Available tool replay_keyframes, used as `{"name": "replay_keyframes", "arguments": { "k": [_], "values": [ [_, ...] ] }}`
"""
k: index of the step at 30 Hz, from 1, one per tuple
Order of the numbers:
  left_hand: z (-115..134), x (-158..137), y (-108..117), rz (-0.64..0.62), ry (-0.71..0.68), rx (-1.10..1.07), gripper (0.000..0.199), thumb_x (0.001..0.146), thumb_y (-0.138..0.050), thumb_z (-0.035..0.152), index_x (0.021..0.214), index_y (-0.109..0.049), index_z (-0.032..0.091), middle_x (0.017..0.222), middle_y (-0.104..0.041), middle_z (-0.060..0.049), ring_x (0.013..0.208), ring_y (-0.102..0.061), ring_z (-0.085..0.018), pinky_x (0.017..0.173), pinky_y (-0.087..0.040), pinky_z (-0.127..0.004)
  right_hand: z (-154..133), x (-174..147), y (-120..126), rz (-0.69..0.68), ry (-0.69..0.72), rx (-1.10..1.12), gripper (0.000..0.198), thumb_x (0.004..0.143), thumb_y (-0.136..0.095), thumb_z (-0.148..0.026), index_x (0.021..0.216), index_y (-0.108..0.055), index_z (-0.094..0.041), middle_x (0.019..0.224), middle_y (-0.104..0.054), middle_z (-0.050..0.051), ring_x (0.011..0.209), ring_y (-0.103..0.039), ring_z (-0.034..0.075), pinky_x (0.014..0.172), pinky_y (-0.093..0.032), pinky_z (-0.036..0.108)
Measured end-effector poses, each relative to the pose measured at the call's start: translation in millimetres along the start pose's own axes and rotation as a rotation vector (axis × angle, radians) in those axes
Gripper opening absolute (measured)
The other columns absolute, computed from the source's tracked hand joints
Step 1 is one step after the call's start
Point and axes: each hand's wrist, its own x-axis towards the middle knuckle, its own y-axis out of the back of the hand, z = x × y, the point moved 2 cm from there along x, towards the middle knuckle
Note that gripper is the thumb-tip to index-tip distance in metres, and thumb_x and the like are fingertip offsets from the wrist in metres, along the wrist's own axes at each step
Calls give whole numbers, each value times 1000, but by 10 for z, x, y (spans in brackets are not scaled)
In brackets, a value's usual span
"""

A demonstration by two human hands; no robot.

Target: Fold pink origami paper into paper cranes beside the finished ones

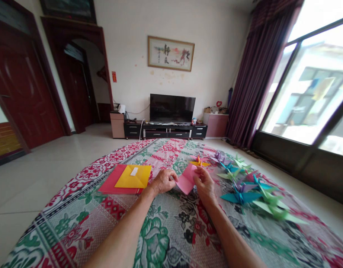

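A pink sheet of origami paper [186,181] is held up between both hands over the patterned tablecloth. My left hand [165,181] pinches its left corner, fingers closed. On the opposite edge, my right hand [204,183] grips the paper between thumb and fingers. A faint crease seems to cross the sheet. Left of my left hand lies a yellow paper packet [142,178] with a small white label, resting on red paper [111,182]. Just beyond my right hand sits an orange-yellow paper crane [199,162].
Several folded cranes stand along the right of the table, among them a blue crane [241,196] and a green crane [274,204]. The floral tablecloth [153,238] covers the round table. Farther off are a television [172,108] on a low cabinet and a purple curtain [252,74].
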Motion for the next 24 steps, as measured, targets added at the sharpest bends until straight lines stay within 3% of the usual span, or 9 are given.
{"name": "replay_keyframes", "arguments": {
  "k": [4, 8, 13, 16, 19, 21, 24],
  "values": [
    [-93, -8, 14, 26, 71, -16, 18, 60, -50, 10, 68, -66, 15, 52, -56, 2, 51, -51, -10, 54, -39, -20, -18, -7, -10, -1, -34, 11, 53, 64, -55, -26, 115, -52, -16, 103, -60, 10, 78, -58, 17, 67, -48, 29],
    [-163, -9, 46, 118, 94, -18, 17, 60, -51, 11, 67, -66, 15, 57, -60, 1, 57, -53, -11, 56, -39, -19, -42, -33, -30, -73, -108, 45, 59, 61, -58, -26, 119, -50, -16, 105, -62, 9, 67, -57, 13, 60, -47, 27],
    [-233, -1, 83, 197, 140, -30, 20, 63, -47, 10, 65, -65, 16, 58, -62, 1, 56, -55, -11, 57, -42, -20, -45, -50, -37, -180, -179, 22, 55, 62, -61, -32, 113, -57, -14, 73, -65, 2, 56, -53, 12, 53, -44, 24],
    [-203, 15, 117, 247, 74, -29, 25, 63, -43, 6, 65, -66, 17, 68, -66, 0, 67, -59, -13, 67, -46, -22, -80, -43, -17, -125, -152, -54, 52, 61, -63, -36, 107, -61, -12, 71, -64, 2, 58, -53, 13, 54, -44, 25],
    [-65, 24, 144, 306, -41, -35, 29, 67, -43, 7, 77, -68, 18, 85, -67, -2, 82, -60, -13, 78, -46, -23, -134, -42, -12, -86, -120, -85, 51, 61, -63, -39, 104, -61, -12, 78, -66, 5, 64, -56, 16, 58, -46, 27],
    [61, 21, 121, 269, -126, 24, 29, 69, -50, 14, 92, -66, 19, 99, -65, -4, 94, -58, -15, 86, -43, -25, -162, -46, -19, -84, -108, -85, 51, 62, -63, -41, 104, -61, -12, 81, -67, 6, 67, -57, 17, 60, -46, 28],
    [175, 7, 13, 80, -161, 168, 46, 63, -63, 26, 108, -60, 20, 113, -60, -6, 105, -53, -21, 93, -40, -30, -185, -51, -26, -77, -94, -79, 51, 62, -62, -42, 104, -60, -12, 84, -67, 7, 70, -58, 18, 63, -47, 29]
  ]
}}
